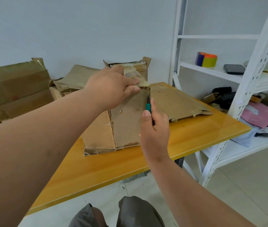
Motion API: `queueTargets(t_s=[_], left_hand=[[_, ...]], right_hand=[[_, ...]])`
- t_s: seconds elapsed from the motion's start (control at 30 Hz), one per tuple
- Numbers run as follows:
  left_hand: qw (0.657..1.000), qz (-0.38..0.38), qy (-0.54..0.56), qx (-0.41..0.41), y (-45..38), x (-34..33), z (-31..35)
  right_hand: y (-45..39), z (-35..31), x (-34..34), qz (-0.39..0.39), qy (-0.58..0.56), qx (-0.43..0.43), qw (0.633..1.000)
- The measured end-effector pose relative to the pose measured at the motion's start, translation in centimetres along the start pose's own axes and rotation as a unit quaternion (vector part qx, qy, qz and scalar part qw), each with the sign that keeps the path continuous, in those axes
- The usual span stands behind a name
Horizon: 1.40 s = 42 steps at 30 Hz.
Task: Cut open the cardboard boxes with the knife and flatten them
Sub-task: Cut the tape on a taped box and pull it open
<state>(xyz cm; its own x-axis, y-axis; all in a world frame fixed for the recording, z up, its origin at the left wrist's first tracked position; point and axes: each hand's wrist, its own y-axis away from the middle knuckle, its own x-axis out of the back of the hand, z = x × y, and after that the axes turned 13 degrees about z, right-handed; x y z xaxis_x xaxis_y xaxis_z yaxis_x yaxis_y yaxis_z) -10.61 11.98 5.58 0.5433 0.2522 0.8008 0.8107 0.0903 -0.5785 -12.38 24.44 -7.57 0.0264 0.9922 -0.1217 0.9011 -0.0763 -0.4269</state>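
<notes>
A worn cardboard box (pixel 126 122) stands upright on the yellow wooden table (pixel 195 136). My left hand (pixel 112 86) grips its top right corner, thumb on the front face and fingers over the top. My right hand (pixel 154 126) holds a knife with a green handle (pixel 148 106), blade pointing up along the box's right vertical edge. To the right, a flattened cardboard sheet (pixel 176 102) lies on the table.
More cardboard boxes (pixel 15 90) are piled at the left against the wall. A white metal shelf rack (pixel 251 76) stands at the right, holding tape rolls (pixel 206 59), a dark phone-like object and packages. My knees show below the table's front edge.
</notes>
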Motion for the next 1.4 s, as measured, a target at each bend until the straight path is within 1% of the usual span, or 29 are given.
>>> queueTargets(t_s=[0.13, 0.5, 0.67, 0.77, 0.97, 1.17, 1.3, 1.4], left_hand=[[1.0, -0.005, 0.0, 0.007, 0.0, -0.1, 0.0], [1.0, -0.011, 0.003, 0.009, -0.1, -0.1, -0.1], [1.0, -0.019, 0.006, 0.01, -0.1, 0.0, 0.0], [0.999, -0.028, 0.006, 0.016, -0.2, 0.2, 0.1], [0.999, -0.029, 0.0, 0.02, 0.0, 0.3, 0.2], [0.999, -0.028, 0.01, 0.029, 0.1, 0.3, 0.4], [0.999, -0.029, 0.008, 0.026, 0.2, 0.4, 0.5], [0.999, -0.033, 0.011, 0.029, 0.3, 0.4, 0.5]], right_hand=[[0.2, 1.3, 0.0, 0.003, 0.022, -0.008, 1.0], [1.6, 3.3, 1.5, -0.026, 0.083, -0.025, 0.996], [0.8, 2.8, 2.4, -0.064, 0.121, -0.053, 0.989], [0.2, 2.1, 3.3, -0.083, 0.121, -0.06, 0.987], [0.7, 1.8, 4.2, -0.091, 0.12, -0.135, 0.979], [0.4, 1.4, 4.7, -0.107, 0.135, -0.17, 0.97], [0.4, 1.4, 5.1, -0.124, 0.174, -0.178, 0.961], [1.0, 1.9, 5.4, -0.148, 0.215, -0.209, 0.942]])
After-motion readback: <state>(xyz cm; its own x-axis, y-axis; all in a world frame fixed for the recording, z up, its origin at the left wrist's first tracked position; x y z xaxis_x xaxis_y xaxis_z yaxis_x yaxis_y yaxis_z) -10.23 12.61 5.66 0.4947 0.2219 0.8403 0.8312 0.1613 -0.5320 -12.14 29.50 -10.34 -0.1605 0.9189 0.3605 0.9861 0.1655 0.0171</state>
